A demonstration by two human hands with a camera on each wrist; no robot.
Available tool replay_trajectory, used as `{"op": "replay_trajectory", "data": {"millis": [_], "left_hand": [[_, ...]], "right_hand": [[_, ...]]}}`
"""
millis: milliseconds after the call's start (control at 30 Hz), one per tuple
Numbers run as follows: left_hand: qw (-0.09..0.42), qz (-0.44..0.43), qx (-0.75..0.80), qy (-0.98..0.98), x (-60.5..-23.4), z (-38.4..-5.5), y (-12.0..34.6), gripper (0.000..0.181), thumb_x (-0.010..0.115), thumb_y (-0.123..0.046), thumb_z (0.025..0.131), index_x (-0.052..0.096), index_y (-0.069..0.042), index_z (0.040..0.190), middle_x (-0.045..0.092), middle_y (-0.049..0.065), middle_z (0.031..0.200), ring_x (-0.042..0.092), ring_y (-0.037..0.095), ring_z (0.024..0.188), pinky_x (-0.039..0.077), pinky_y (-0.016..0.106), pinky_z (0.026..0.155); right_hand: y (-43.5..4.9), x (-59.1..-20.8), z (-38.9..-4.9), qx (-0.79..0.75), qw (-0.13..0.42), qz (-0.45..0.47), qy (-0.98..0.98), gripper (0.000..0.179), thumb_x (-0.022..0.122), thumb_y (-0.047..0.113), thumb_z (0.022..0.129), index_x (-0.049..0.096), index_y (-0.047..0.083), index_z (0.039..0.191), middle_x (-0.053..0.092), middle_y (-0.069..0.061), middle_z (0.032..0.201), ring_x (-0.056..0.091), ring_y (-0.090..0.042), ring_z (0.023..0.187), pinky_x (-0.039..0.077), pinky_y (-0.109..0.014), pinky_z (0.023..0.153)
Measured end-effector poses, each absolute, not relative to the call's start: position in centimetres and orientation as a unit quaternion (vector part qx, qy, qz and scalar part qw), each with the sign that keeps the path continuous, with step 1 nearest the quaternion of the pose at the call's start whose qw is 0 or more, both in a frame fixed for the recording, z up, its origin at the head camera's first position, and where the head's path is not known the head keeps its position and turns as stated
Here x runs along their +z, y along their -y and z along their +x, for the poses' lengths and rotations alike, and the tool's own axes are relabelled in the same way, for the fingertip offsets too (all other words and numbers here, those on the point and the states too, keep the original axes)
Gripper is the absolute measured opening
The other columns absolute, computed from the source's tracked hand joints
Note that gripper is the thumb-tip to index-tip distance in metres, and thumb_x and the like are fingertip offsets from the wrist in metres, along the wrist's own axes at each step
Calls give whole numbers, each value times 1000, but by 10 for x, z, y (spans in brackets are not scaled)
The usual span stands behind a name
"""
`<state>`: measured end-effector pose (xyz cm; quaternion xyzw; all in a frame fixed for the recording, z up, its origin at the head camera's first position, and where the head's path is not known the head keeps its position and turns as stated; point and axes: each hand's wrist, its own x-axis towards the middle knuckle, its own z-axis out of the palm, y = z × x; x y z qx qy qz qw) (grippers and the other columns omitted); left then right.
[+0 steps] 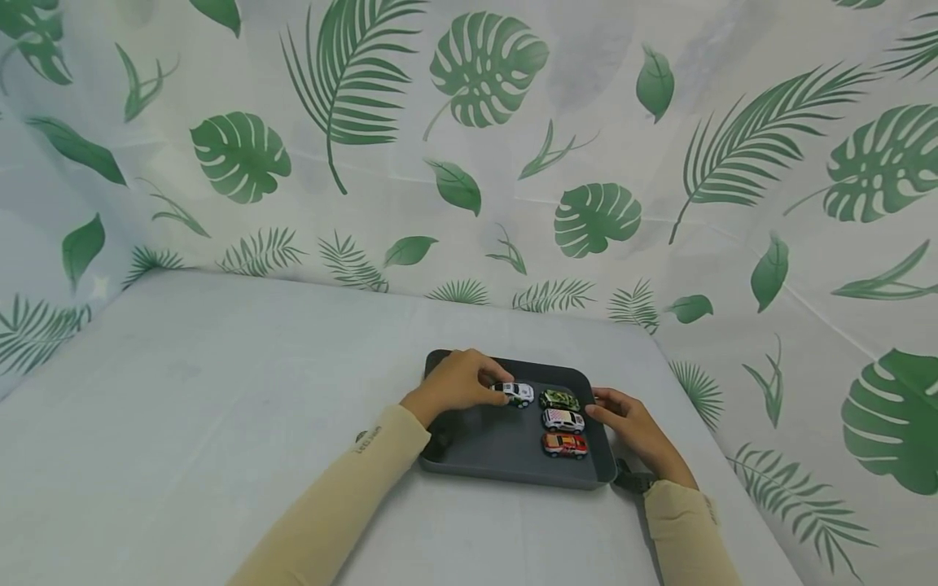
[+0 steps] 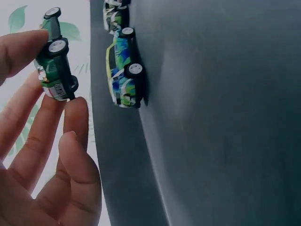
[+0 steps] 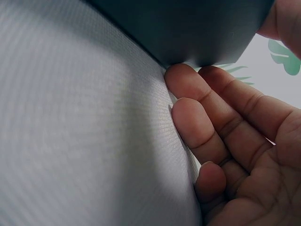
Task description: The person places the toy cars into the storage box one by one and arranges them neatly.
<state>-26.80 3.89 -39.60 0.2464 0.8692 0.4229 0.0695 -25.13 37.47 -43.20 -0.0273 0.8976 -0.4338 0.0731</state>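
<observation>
My left hand (image 1: 462, 381) pinches a white and green toy car (image 1: 517, 395) over the dark grey tray (image 1: 494, 452). In the left wrist view, the thumb and fingers hold this toy car (image 2: 57, 66) by its sides, wheels showing, above the tray's wall. Along the tray's right side sit a green camouflage toy car (image 1: 559, 400), a white and pink toy car (image 1: 563, 421) and a red and orange toy car (image 1: 564, 445). My right hand (image 1: 636, 431) grips the tray's right rim, thumb on top; in the right wrist view its fingertips (image 3: 187, 81) touch the tray's outer wall (image 3: 188, 33).
The tray rests on a table with a white cloth (image 1: 256, 407). Behind and to the right hangs a white curtain (image 1: 513, 163) printed with green leaves. A dark strap (image 1: 633, 478) is on the right wrist.
</observation>
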Motion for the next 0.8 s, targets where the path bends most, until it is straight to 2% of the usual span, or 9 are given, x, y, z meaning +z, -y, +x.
{"op": "replay_trajectory", "data": {"millis": [167, 367, 800], "left_hand": [[61, 251, 371, -892, -399, -268, -48, 27, 91, -24, 91, 86, -22, 117, 80, -4, 117, 71, 14, 100, 58, 37, 87], [59, 250, 327, -909, -404, -268, -56, 28, 94, -25, 88, 86, -24, 115, 80, -6, 122, 73, 17, 111, 59, 41, 97], [82, 242, 307, -917, -405, -267, -58, 28, 93, -25, 89, 86, -23, 116, 80, -5, 118, 73, 16, 112, 58, 40, 100]], "right_hand": [[-375, -433, -252, -435, 72, -32, -897, 61, 63, 25, 110, 46, -13, 154, 66, -23, 133, 62, -23, 117, 41, -62, 116], [-376, -434, -253, -439, 71, -35, -895, 60, 64, 25, 110, 47, -13, 154, 67, -22, 132, 62, -18, 114, 42, -60, 115], [-379, -437, -256, -436, 68, -33, -897, 61, 64, 26, 110, 47, -13, 154, 66, -24, 134, 63, -24, 119, 41, -63, 117]]}}
